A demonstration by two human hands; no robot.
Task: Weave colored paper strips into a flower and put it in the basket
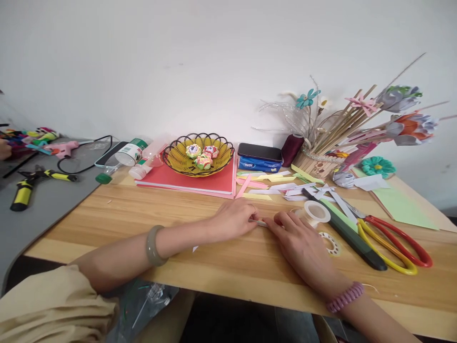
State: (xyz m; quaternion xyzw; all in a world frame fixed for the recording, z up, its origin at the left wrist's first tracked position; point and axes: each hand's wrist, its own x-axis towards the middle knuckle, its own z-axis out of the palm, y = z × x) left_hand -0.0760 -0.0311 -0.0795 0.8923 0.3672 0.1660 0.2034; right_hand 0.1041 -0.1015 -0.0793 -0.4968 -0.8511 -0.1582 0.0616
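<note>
A thin, pale paper strip [262, 223] spans the small gap between my two hands, low over the wooden table. My left hand [236, 218] pinches its left end with bent fingers. At the other end, the fingertips of my right hand [298, 240] press together on the strip. Beside my right hand lie a clear tape roll [317, 212] and a white ring with holes [331, 244]. Cut paper strips [271, 178] in pink, yellow and white are scattered just beyond both hands. How the strip is folded is partly hidden by my fingers.
Scissors [389, 263] and a dark green-handled tool [360, 245] lie right. Behind stand a yellow basket [171, 157] with paper flowers [203, 161], a blue packet [257, 165] and a flower pot [316, 166]. Pliers [22, 194] and another person's hand [4, 149] are left.
</note>
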